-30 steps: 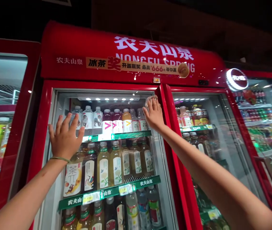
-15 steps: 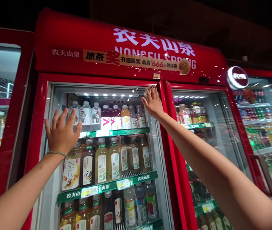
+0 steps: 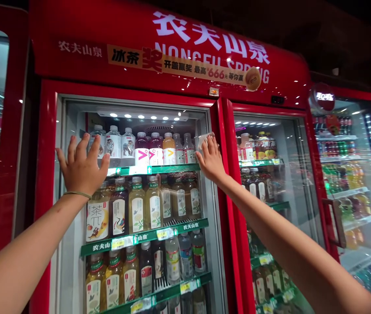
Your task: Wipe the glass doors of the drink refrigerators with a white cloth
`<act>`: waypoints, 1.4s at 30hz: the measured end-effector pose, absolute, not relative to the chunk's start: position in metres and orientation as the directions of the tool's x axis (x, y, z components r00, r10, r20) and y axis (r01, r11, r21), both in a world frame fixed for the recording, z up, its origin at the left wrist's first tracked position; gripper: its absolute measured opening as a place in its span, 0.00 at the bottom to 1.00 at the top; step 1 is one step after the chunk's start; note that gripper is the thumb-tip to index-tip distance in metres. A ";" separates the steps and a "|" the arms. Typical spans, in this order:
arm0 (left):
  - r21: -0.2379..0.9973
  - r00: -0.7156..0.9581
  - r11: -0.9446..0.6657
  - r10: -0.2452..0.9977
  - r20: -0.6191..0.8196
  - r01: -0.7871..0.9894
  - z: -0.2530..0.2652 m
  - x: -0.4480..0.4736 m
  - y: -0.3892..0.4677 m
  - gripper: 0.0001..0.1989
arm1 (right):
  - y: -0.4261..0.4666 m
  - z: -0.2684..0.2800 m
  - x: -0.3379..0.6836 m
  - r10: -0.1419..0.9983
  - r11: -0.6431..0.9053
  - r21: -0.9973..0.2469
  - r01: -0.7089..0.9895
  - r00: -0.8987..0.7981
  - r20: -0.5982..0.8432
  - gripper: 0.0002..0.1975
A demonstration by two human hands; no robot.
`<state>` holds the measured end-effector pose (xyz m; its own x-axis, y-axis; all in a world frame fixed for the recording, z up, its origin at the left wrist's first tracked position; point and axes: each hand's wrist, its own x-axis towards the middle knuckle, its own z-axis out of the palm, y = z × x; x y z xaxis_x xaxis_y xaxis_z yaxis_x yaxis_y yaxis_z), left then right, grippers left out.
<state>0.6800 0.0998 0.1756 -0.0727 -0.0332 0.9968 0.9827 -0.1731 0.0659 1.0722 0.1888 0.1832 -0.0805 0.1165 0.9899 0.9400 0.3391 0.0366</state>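
My left hand (image 3: pixel 82 163) lies flat with fingers spread against the glass door (image 3: pixel 113 111) of a red drinks fridge, near its left edge; a thin band circles the wrist. At the door's right side, my right hand (image 3: pixel 211 161) presses a pale cloth (image 3: pixel 202 140) to the glass. Most of the cloth is hidden under the fingers. Beyond the pane, bottles with purple caps and white labels (image 3: pixel 142 152) stand on the top shelf. Tea bottles (image 3: pixel 137 207) fill the shelf below.
A red door frame (image 3: pixel 229 174) divides this door from a second glass door (image 3: pixel 270 209) on the right. Another red fridge (image 3: pixel 17 131) stands at the left. Farther right is a drinks cooler with a vertical handle (image 3: pixel 336 222). Green price rails (image 3: pixel 146 237) edge the shelves.
My right hand has moved down the glass with the cloth. My left hand stays spread on the pane. The view has shifted, so the fridge's top sits higher in the picture.
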 end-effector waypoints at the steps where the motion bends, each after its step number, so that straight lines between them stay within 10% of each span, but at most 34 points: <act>1: 0.067 -0.072 -0.166 -0.025 0.997 0.984 0.176 0.680 0.100 0.31 | 0.190 0.195 1.070 0.109 0.331 0.032 0.943 -0.072 0.991 0.36; 11: 0.045 -0.048 -0.156 -0.016 0.999 0.987 0.176 0.678 0.100 0.30 | 0.169 0.081 1.081 0.213 0.353 0.143 0.925 -0.228 0.950 0.33; 17: 0.062 -0.063 -0.156 -0.004 0.998 0.986 0.177 0.679 0.099 0.30 | 0.175 0.117 1.046 0.173 0.348 -0.057 0.936 -0.004 0.985 0.33; 23: 0.053 -0.052 -0.166 0.009 0.999 0.985 0.177 0.678 0.098 0.30 | 0.163 0.095 1.056 0.220 0.350 0.202 0.915 -0.290 0.931 0.32; 30: 0.026 -0.033 -0.186 -0.037 0.999 0.982 0.176 0.677 0.103 0.30 | 0.166 0.120 1.040 0.182 0.313 -0.005 0.950 -0.054 0.982 0.35; 36: 0.039 -0.042 -0.175 -0.015 0.999 0.984 0.176 0.678 0.100 0.30 | 0.165 0.120 1.043 0.192 0.329 0.233 0.915 -0.306 0.932 0.33; 42: 0.062 -0.059 -0.134 0.026 0.998 0.989 0.178 0.677 0.102 0.31 | 0.180 0.188 1.036 0.124 0.283 0.003 0.959 -0.040 0.991 0.35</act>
<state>0.6766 0.1015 0.1777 -0.0594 0.0264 0.9979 0.9890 -0.1340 0.0624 1.0360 0.1799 0.1880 -0.0398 0.1242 0.9915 0.9591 0.2830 0.0030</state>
